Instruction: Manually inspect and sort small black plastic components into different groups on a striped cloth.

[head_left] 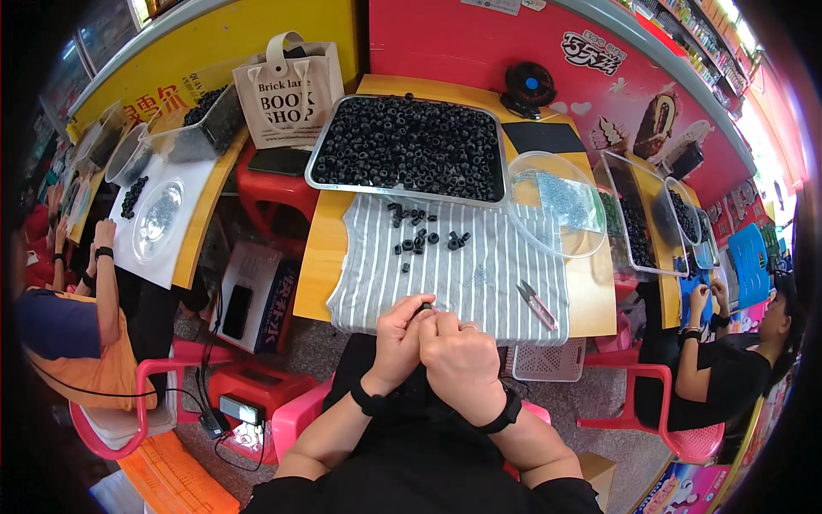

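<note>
My hands meet just over the near edge of a grey-and-white striped cloth (368,283). My left hand (394,343) pinches a small black cylindrical piece (424,307) between thumb and fingertips. Pressed against it, my right hand (465,360) is closed, its fingertips curled inward and hiding whatever they grip. Several loose black ring-like pieces (419,242) lie on the cloth in front of my hands. Thread snips (537,306) rest toward the cloth's right side. A little heap of tiny bluish bits (479,275) sits between the snips and the pieces.
A metal tray (407,195) full of black pieces stands behind the cloth. Right of it is a clear round dish (524,176) of small bluish parts. A black fan (529,88) and a canvas bag (289,92) stand farther back. People work at tables on both sides.
</note>
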`<state>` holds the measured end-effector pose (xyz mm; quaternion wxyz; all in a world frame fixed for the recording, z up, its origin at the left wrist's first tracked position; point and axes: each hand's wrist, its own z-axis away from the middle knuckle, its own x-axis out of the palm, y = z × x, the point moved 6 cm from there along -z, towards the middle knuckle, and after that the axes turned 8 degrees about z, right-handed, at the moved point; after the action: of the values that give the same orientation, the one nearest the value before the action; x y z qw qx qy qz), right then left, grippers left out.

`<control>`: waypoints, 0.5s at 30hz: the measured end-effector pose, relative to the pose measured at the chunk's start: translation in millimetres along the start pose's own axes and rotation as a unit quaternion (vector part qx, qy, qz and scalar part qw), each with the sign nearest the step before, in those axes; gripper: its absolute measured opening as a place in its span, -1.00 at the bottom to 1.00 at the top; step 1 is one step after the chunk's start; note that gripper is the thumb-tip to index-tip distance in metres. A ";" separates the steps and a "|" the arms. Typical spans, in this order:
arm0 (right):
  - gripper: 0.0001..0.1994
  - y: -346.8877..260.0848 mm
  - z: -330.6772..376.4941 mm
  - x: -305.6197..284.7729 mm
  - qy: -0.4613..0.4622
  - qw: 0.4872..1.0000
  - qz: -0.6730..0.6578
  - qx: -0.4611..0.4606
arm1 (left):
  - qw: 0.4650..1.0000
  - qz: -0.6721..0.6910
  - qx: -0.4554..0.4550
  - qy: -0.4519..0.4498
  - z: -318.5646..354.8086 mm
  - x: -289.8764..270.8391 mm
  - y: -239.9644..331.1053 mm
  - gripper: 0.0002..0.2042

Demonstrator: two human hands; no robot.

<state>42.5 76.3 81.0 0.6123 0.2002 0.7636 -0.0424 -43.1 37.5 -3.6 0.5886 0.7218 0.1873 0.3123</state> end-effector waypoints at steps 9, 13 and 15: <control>-0.73 -7.1 -4.0 0.4 0.003 0.987 0.160 -0.025 | 0.999 -0.044 0.029 -0.012 -3.6 2.6 2.6 -0.81; -0.80 6.1 -0.8 6.9 0.022 0.998 0.052 -0.018 | 0.998 0.037 -0.054 -0.006 -0.9 -1.9 -14.7 -0.82; -0.85 13.5 1.6 3.6 0.046 0.999 0.005 -0.027 | 0.979 0.167 -0.114 -0.012 -1.7 -4.4 -18.7 -0.81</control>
<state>48.2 89.0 79.6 0.5821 0.1890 0.7908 -0.0091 -45.6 40.4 -22.5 0.6087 0.6750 0.0204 0.4164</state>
